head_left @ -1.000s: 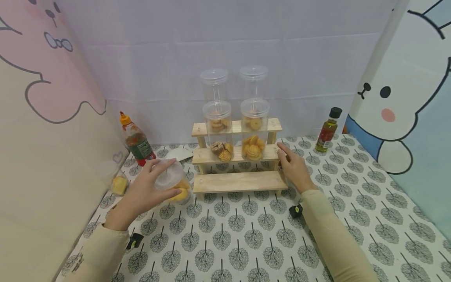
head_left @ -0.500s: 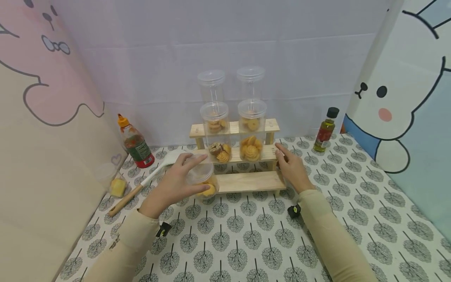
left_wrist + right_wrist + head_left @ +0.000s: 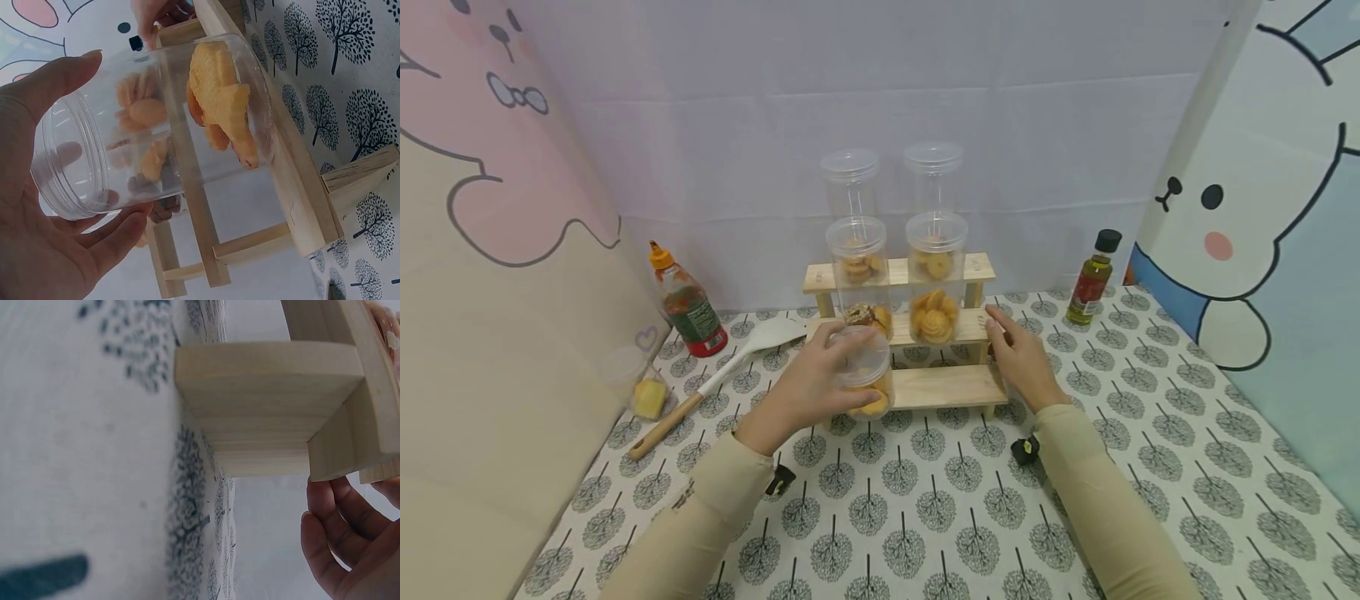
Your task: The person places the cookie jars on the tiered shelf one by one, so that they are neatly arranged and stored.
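My left hand (image 3: 805, 379) grips a clear plastic jar (image 3: 867, 367) by its lid end, thumb on one side and fingers on the other. Yellow biscuits (image 3: 219, 94) lie in the bottom of that jar. Its base is at the left part of the lowest step of a three-step wooden stand (image 3: 943, 386); whether it bears on the wood I cannot tell. My right hand (image 3: 1024, 364) holds the right end of the middle step, its curled fingers (image 3: 322, 499) against the wood. Two biscuit jars (image 3: 936, 279) stand on the middle step, two more on the top one.
A red sauce bottle (image 3: 695, 312) and a white spatula (image 3: 730, 367) with a wooden handle are on the left. Beyond them a clear container (image 3: 643, 392) holds something yellow. An oil bottle (image 3: 1092, 283) stands at the back right. Tree-patterned cloth (image 3: 925, 517) covers the table.
My left hand has carried the jar rightward from left of the stand to its lowest step. The spatula has come into fuller view. My right hand has stayed at the middle step.
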